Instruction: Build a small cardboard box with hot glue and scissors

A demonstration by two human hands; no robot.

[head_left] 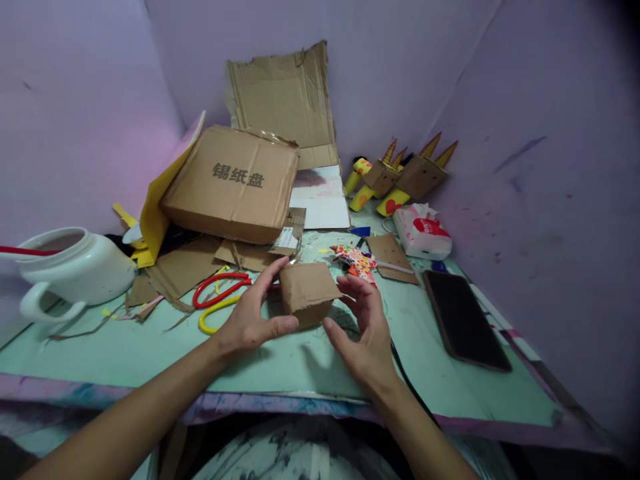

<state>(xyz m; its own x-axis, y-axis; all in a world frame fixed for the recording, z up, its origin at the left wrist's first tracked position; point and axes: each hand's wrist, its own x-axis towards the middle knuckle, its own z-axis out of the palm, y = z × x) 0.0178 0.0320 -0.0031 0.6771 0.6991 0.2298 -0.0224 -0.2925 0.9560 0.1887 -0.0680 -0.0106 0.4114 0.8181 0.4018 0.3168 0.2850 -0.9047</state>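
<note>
A small brown cardboard box (309, 288) stands on the pale green table between my hands, with a flap edge jutting out on its right. My left hand (257, 313) is at the box's left side, thumb and fingers apart; whether it touches the box I cannot tell. To the right of the box, my right hand (363, 327) curves with its fingers spread, close to the flap and holding nothing. Scissors with a red and yellow handle (220, 301) lie beside my left hand, their blades mostly hidden behind it and the box.
A large carton (235, 183) leans at the back, over cardboard scraps (185, 267). A white teapot-like pot (75, 263) stands left. On the right lie a dark phone (465, 320) and a tissue pack (423, 232). Cardboard animal figures (417, 177) stand behind. A black cable (407, 377) crosses the table (280, 363).
</note>
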